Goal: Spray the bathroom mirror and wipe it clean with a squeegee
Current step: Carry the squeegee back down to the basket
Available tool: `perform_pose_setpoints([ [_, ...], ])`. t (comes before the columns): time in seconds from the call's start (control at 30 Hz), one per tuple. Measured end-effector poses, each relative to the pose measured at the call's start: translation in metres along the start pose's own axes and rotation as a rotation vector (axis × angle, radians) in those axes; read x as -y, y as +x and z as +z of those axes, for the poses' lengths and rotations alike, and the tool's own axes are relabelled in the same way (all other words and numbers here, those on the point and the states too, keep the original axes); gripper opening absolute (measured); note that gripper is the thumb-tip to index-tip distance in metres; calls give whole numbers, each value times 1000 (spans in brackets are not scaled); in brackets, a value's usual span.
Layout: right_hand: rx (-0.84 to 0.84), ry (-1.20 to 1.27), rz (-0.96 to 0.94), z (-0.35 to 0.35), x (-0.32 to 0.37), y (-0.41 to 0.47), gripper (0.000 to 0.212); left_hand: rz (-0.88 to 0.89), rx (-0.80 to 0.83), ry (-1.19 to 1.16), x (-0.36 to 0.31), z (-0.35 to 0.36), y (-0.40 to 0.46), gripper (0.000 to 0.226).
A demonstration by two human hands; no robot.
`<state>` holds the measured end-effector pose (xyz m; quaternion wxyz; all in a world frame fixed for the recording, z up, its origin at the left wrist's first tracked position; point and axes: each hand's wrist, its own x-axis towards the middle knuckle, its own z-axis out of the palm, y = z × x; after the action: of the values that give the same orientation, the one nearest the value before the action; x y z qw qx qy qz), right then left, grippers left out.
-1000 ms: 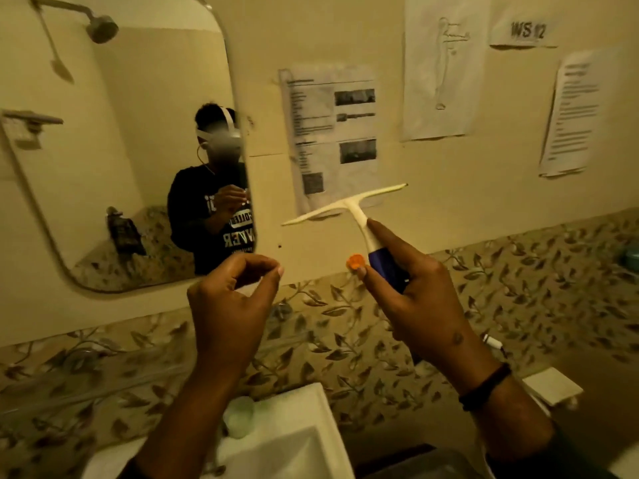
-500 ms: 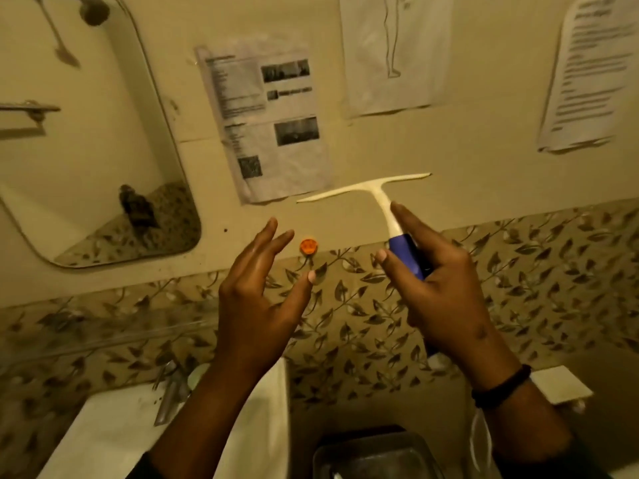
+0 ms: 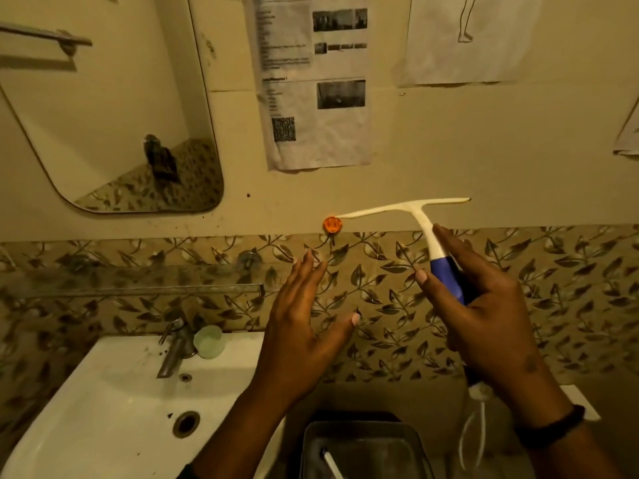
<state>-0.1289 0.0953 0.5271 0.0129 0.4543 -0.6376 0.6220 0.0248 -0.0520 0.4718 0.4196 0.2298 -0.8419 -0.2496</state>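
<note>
Swung right and down since a second ago, so the mirror [image 3: 114, 108] now sits far left with only its lower right corner showing, well apart from both hands. Moved too: a small orange cap [image 3: 332, 225], pinched at the right thumb a second ago, now against the wall at the top of the leaf-patterned tiles [image 3: 380, 288], just beside the left tip of the blade (whether stuck there or in mid-air, cannot tell).

Right hand [image 3: 484, 316] wrapped round the blue grip of the squeegee [image 3: 425, 229], forefinger laid along the white neck to steady it, blade held level and facing the wall. Left hand [image 3: 304, 326] spread wide and empty, fingers pointing up toward the cap, palm turned to it as if just released or ready to catch.

Near left, a white sink [image 3: 114, 402] with its tap [image 3: 174, 350]; near centre, a dark tray [image 3: 363, 447]. No spray bottle in view.

Judged from this: squeegee readied, wiping not yet begun; a turn back left to the glass needed next.
</note>
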Motion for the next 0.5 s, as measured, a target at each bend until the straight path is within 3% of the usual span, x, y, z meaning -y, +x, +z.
perform_pose_setpoints([
  [0.13, 20, 40, 12, -10, -28, 13, 61, -1, 32, 87, -3, 24, 12, 83],
  [0.3, 118, 34, 86, -19, -87, 18, 60, -175, 88, 54, 13, 74, 4, 80],
  [0.43, 205, 19, 279, -17, -159, -1, 54, -363, 241, -3, 38, 128, -23, 66],
  [0.5, 246, -17, 393, -9, -197, -20, 39, -481, 338, -2, 58, 149, -38, 59],
])
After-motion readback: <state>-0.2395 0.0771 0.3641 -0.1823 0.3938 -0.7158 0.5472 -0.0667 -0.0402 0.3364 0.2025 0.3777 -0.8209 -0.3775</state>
